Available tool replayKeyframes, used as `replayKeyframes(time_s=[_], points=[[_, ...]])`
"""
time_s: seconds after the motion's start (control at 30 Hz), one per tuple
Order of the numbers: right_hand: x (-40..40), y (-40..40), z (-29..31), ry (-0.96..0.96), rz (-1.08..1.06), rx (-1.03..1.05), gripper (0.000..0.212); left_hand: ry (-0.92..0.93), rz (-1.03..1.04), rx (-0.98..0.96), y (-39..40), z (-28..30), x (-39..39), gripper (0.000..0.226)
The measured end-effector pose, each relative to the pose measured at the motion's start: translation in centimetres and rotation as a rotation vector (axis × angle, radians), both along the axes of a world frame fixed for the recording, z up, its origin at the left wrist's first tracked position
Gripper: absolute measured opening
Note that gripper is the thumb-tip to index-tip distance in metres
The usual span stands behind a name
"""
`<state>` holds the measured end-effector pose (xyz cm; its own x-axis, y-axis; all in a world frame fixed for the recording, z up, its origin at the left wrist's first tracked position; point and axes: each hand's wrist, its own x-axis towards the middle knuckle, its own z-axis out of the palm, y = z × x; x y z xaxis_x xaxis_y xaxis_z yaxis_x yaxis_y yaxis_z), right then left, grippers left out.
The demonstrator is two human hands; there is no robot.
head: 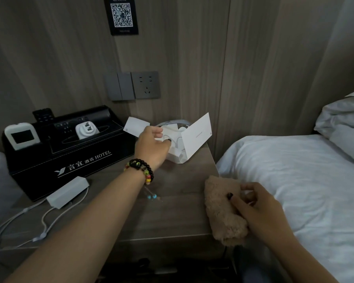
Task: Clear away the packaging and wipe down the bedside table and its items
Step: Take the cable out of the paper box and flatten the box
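Now left hand (151, 145) grips white cardboard packaging (184, 139); right hand (260, 209) holds fuzzy tan cloth (221, 209).

I see a hotel bedroom: a black organiser (70, 160) printed "HOTEL" on the bedside table (172, 217), probably a white-sheeted bed (294, 180) alongside.

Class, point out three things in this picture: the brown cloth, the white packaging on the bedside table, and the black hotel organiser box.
brown cloth (219, 203): head view, on its fuzzy upper face.
white packaging (196, 134): head view, on the raised flap.
black hotel organiser box (49, 170): head view, on its front wall.
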<state>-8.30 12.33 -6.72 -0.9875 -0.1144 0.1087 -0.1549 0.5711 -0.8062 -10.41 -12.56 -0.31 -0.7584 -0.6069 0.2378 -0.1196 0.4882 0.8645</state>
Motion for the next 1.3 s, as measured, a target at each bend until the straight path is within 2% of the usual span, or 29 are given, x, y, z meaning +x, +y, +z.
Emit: replayKeyframes(time_s=[0.1, 0.2, 0.3, 0.4, 0.53, 0.63, 0.77, 1.0, 1.13, 1.3], points=[[0.2, -0.7, -0.4, 0.083, 0.011, 0.051, 0.027, -0.014, 0.078, -0.001, -1.4, -0.8, 0.6, 0.025], [-0.3, -0.8, 0.0, 0.132, 0.035, 0.098, 0.033, -0.083, 0.077, 0.111, -2.2, -1.4, 1.0, 0.007], [-2.0, 0.1, 2.1, 0.176, 0.021, 0.101, 0.046, -0.098, -0.014, 0.208, -2.4, -0.7, 0.9, 0.007], [-4.3, 0.0, 5.7, 0.289, 0.046, 0.109, 0.047, -0.06, -0.077, 0.161, -2.8, 0.6, -0.2, 0.009], [-7.3, -3.8, 11.1, 0.492, 0.13, 0.076, 0.04, -0.035, -0.071, -0.147, -3.8, 1.9, -3.8, 0.012], [-10.3, -8.3, 13.4, 0.569, 0.204, 0.076, 0.039, -0.069, -0.147, -0.401, -4.1, 2.1, -6.7, 0.022], [-14.1, -12.2, 12.8, 0.404, 0.283, 0.264, 0.046, -0.228, -0.235, -0.826, -5.5, 1.0, -9.7, 0.023], [-17.2, -13.2, 8.9, 0.208, 0.258, 0.322, 0.046, -0.344, -0.286, -0.977, -7.5, 0.4, -12.6, 0.029], [-17.7, -12.7, 8.0, 0.197, 0.204, 0.223, 0.04, -0.237, -0.28, -0.916, -7.9, 1.0, -13.0, 0.026], [-16.9, -12.2, 8.8, 0.267, 0.222, 0.063, 0.044, 0.129, -0.154, -0.812, -7.0, 3.9, -9.7, 0.021]])
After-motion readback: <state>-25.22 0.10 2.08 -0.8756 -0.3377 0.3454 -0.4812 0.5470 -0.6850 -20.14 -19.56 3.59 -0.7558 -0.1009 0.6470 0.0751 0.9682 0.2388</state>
